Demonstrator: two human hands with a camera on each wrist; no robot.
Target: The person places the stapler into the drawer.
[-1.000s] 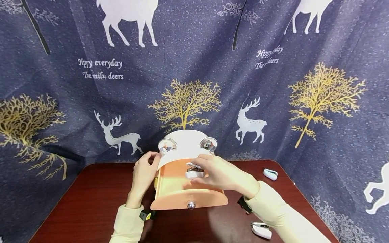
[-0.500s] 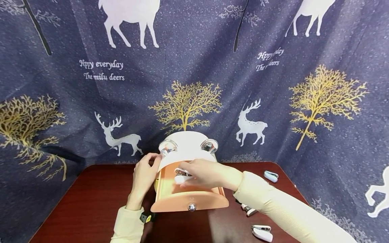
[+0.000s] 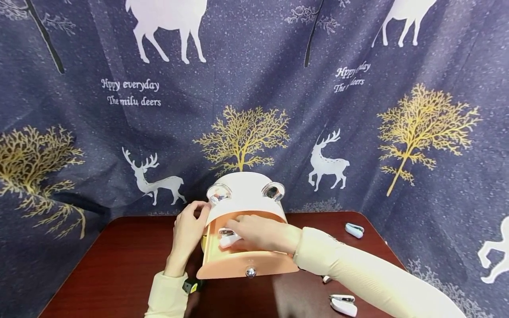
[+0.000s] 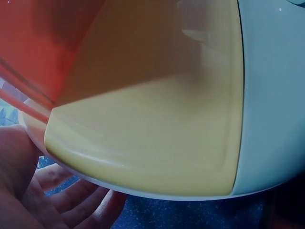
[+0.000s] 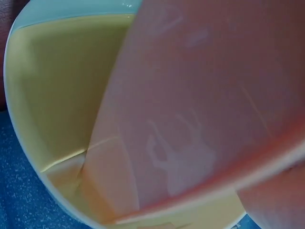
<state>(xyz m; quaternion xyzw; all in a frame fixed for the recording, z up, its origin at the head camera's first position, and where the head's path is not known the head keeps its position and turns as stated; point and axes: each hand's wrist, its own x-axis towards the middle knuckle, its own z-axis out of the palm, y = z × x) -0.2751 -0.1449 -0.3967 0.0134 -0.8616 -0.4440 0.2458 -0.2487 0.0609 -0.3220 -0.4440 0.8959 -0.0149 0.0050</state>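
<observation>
A white cabinet point(image 3: 242, 194) with two shiny round discs stands at the back of the table in the head view. Its orange drawer point(image 3: 248, 264), with a silver knob, is pulled out. My left hand point(image 3: 190, 232) holds the cabinet's left side; the left wrist view has its fingers point(image 4: 83, 202) behind the rim, below a yellow panel point(image 4: 157, 148). Inside the drawer, my right hand point(image 3: 258, 232) holds a small white stapler point(image 3: 228, 238) near the left wall; part of the stapler is hidden by the fingers. The drawer front point(image 5: 200, 119) fills much of the right wrist view.
A white stapler point(image 3: 343, 304) lies at the front right of the brown table point(image 3: 119, 265). Part of another white object point(image 3: 327, 279) shows below the right sleeve. A light blue stapler point(image 3: 354, 230) lies at the back right. A deer-print cloth point(image 3: 254, 66) hangs behind.
My right hand has moved left and lower into the drawer with the stapler. My left hand has stayed at the cabinet's side.
</observation>
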